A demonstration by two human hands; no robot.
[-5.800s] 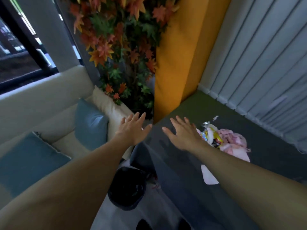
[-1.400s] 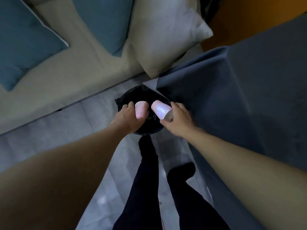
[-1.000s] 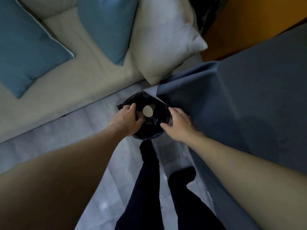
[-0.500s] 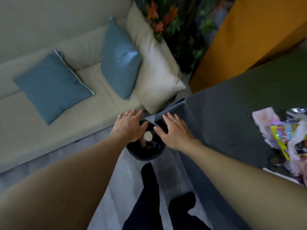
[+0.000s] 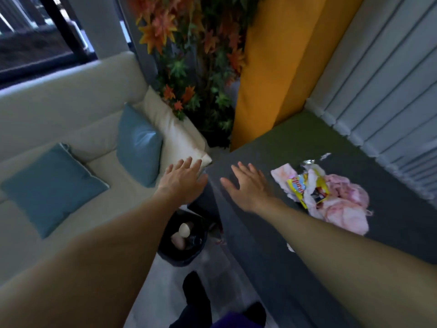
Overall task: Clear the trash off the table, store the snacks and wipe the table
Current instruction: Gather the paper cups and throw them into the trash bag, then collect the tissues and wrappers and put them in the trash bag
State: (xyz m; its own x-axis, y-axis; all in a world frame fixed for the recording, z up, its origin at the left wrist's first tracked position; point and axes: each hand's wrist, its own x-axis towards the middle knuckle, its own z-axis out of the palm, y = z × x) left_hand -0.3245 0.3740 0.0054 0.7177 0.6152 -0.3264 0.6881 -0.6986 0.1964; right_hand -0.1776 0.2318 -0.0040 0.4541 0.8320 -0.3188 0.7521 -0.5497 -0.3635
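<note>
Pink is gone from both palms. My left hand and right hand are spread wide with straight fingers and hold nothing, where a second and a half ago each gripped a pink cup over the bin. The left hovers just past the table's corner, in front of the sofa. The right hovers above the near corner of the grey table; I cannot tell whether it touches the surface.

Below my forearms the black bin stands on the floor close against the table's side. Both cups lie inside it, one showing a pale round end and the pink cup beside it. Something dark glints next to them, but I cannot make it out.

I judge the cups finished with and my view lifted back to the table, so the remaining pile comes next. It sits to the right of my right hand, near but apart: crumpled pink tissue with a yellow snack packet lying on it, and a silver foil scrap just beyond. A white scrap peeks out beside my right forearm. I cannot tell whether the packet is full or an empty wrapper. I see no snack box and no wiping cloth.
</note>
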